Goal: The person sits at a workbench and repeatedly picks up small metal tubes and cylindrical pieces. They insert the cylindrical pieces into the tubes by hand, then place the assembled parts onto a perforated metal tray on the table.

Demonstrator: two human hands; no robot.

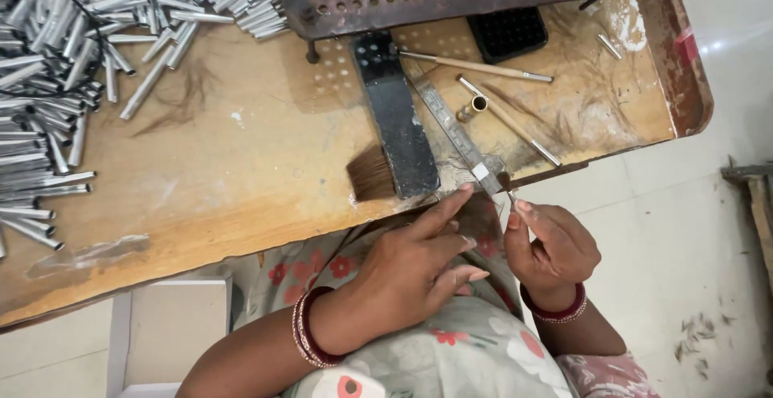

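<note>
Right hand: my fingers pinched shut on a thin brush ferrule, hair tuft up.
Left hand: loose, forefinger out, touching the tuft, holding nothing.
Handling: light, stiff metal, soft fragile hair; grip the tube.
Axis: near-upright, against the steel ruler.
Counter: hair bundle, tube pile beyond.

You are in a small brush-making workshop: a worn wooden bench, heaped metal ferrules, bristle tufts, unfinished brushes.
</note>
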